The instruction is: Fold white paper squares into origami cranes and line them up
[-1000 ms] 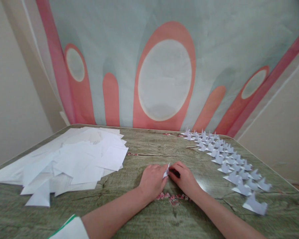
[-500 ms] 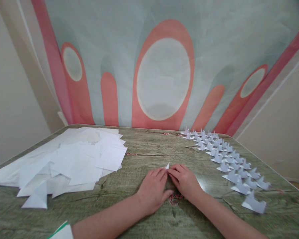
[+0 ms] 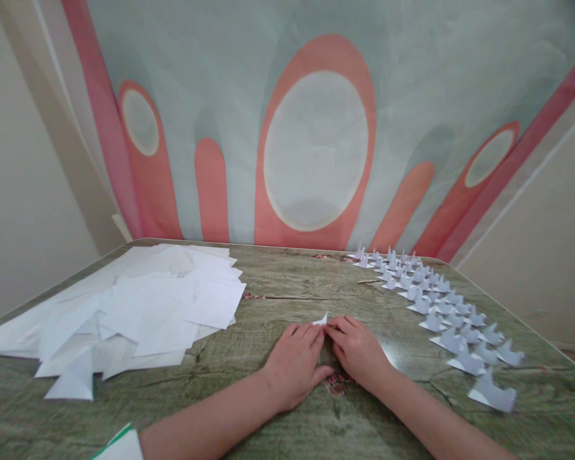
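Near the middle of the wood-patterned table (image 3: 287, 275), a small folded white paper piece (image 3: 322, 319) lies under my fingertips. Only its pointed tip and one edge show; the rest is hidden. My left hand (image 3: 297, 361) rests over its near left side, fingers together and thumb apart, pressing the paper to the table. From the right, my right hand (image 3: 357, 348) pinches the same paper with thumb and index finger. The two hands' fingertips meet at the paper.
A broad heap of white paper sheets (image 3: 144, 313) covers the left side, with a folded paper (image 3: 71, 380) at its near edge. Along the right edge stand several rows of folded paper birds (image 3: 421, 300). Behind the table hangs a patterned backdrop (image 3: 234, 76).
A little more of the paper's white edge shows above my left fingertips, and its tip sits slightly farther right. Both hands stay almost in place; the whole view has shifted slightly.
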`<state>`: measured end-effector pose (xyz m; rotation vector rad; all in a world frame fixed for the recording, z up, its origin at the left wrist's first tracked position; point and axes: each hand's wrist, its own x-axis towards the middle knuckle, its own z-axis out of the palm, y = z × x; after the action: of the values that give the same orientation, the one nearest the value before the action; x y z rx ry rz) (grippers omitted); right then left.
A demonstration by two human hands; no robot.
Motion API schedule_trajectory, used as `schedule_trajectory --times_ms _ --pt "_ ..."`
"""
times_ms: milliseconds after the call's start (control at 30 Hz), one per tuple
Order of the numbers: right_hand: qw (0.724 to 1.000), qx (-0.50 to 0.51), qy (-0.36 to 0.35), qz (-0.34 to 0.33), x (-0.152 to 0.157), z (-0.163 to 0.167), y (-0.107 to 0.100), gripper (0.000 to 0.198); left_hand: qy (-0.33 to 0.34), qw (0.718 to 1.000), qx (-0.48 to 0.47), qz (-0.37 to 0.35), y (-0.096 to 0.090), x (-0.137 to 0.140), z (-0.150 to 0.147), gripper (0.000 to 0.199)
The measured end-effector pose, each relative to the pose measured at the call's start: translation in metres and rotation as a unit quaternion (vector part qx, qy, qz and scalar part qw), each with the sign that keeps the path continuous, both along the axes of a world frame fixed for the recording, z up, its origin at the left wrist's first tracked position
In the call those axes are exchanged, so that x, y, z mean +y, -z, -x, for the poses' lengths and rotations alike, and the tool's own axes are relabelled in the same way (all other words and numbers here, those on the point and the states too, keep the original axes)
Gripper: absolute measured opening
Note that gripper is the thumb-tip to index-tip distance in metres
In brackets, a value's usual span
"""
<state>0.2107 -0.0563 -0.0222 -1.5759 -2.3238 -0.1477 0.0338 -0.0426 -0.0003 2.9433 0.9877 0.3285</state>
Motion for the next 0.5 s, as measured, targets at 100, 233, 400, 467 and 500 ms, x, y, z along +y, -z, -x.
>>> schedule_trajectory --times_ms 100,233,400,467,500 --pt "0.999 -0.036 0.002 -0.006 0.000 0.000 0.001 0.034 0.002 1.000 0.004 -0.002 -0.001 0.000 0.000 0.052" --pt "0.997 -0.078 0.015 0.002 0.000 0.001 -0.002 0.032 0.000 1.000 0.010 0.000 -0.001 0.001 0.001 0.052" --pt "0.994 -0.102 0.033 0.025 0.001 0.002 -0.010 0.036 0.005 1.000 0.014 0.000 -0.003 0.001 0.000 0.052" --pt "0.993 -0.108 0.040 0.030 0.002 0.003 -0.013 0.037 0.004 1.000 0.016 0.000 -0.004 0.001 0.000 0.053" --pt "0.992 -0.111 0.043 0.031 0.002 0.003 -0.014 0.037 0.004 1.000 0.017 0.001 -0.004 0.001 0.000 0.053"
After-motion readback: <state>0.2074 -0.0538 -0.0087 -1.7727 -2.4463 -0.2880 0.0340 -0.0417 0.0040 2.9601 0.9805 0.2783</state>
